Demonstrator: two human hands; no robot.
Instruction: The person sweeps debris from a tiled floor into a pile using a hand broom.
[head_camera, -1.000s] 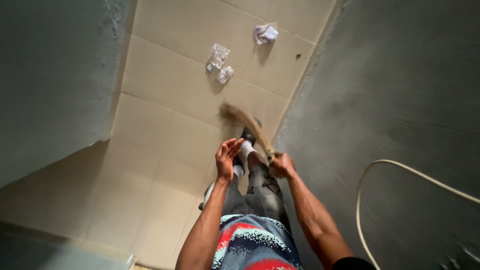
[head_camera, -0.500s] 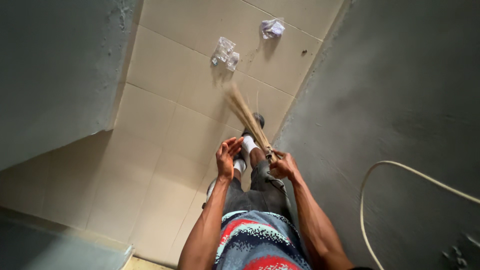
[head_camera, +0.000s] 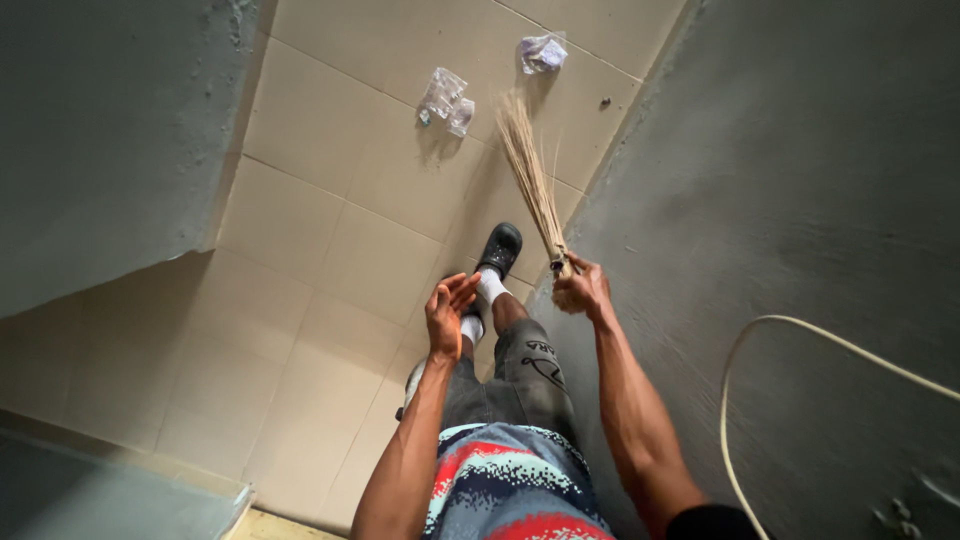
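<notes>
Fingers (head_camera: 578, 292) of the right hand (head_camera: 582, 291) are clenched around the bound end of a straw broom (head_camera: 532, 180), and the fist sits close to the grey wall (head_camera: 800, 200) on the right side. From this fist the broom goes up and forward, and its thin bristles spread out over the tiled floor (head_camera: 330, 230). The bristle tips end near a crumpled piece of paper (head_camera: 543, 53) that lies on the tiles, and just to the left of the tips there are two clear plastic wrappers (head_camera: 445, 99), lying together. A small dark speck is on the floor beside the wall, near the paper.

The left hand (head_camera: 446, 315) is released: its fingers are loosely spread and hold nothing, and it hangs above the knees, apart from the broom. Below both hands I see dark grey trousers (head_camera: 515, 385), white socks and a black shoe (head_camera: 499, 249) standing on the tiles. Lower is a shirt with red, blue and pale pattern. A pale cable (head_camera: 760, 335) curves across the grey wall on the right. Another grey wall (head_camera: 110, 150) stands on the left side.
</notes>
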